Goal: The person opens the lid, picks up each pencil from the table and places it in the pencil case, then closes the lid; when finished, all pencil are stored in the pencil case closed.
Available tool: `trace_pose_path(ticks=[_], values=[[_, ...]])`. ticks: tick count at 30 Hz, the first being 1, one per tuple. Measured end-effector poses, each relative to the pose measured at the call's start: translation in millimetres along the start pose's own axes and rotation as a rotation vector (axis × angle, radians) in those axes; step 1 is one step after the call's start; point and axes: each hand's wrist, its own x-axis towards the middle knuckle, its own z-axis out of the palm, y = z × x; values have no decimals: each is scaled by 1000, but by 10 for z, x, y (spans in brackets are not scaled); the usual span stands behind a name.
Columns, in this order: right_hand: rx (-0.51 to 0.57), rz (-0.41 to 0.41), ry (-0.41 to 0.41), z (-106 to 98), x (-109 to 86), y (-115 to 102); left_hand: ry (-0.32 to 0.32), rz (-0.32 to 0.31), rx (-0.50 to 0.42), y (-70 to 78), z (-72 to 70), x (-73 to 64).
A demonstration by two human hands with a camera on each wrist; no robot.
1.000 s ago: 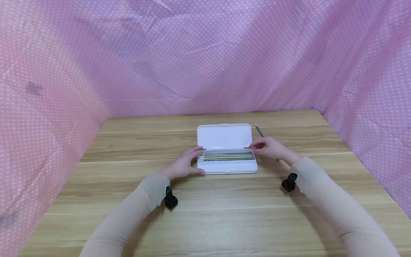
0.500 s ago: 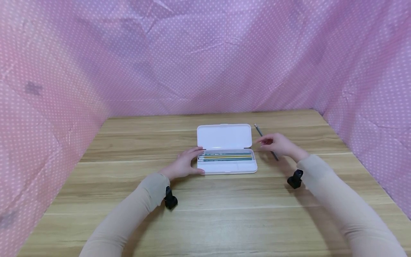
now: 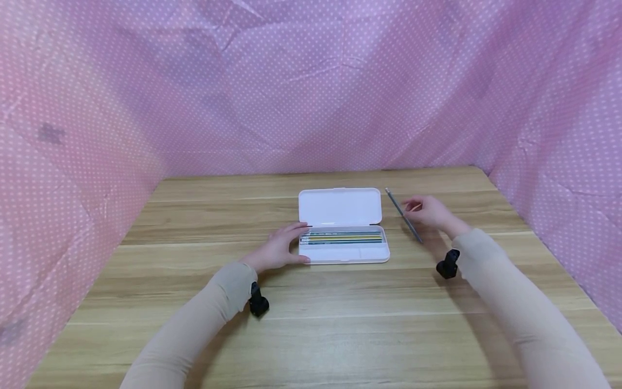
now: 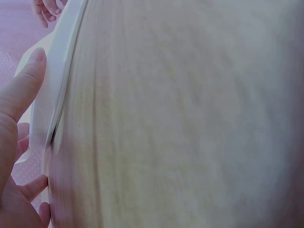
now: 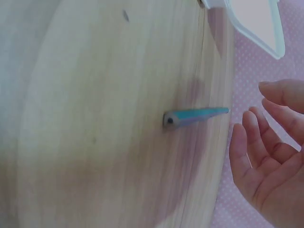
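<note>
A white pencil case (image 3: 342, 253) lies on the table with its lid (image 3: 340, 206) raised at the back. Several striped pencils (image 3: 344, 238) lie side by side in its rear compartment. My left hand (image 3: 276, 250) holds the case's left end, thumb at the front edge and fingers at the back. In the left wrist view that thumb (image 4: 23, 85) lies along the case's front side. To the right of the case, a single dark pencil (image 3: 404, 215) slants across the table. My right hand (image 3: 428, 212) is just right of this pencil, fingers loosely bent and nothing in the palm.
The wood-grain table (image 3: 311, 324) extends in front of the case and to both sides. Pink dotted cloth (image 3: 311, 97) hangs behind the table and along its sides. Each wrist carries a small black camera (image 3: 258, 303).
My right hand has left the case's right end and moved right, over the loose pencil to its far side. My left hand, the case and the pencils have stayed put.
</note>
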Motion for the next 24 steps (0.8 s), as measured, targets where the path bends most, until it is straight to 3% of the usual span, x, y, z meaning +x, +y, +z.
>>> trace_pose_path(ticks=[5,13,24], values=[[20,49,-26,3,50,42,0,-3,1,-5,9,-11],[47,61,-47,59,143,118,-5,-17,24,35,11,-33],[-21,116,-64,101,188,130,-2,-11,11,69,5,-34]])
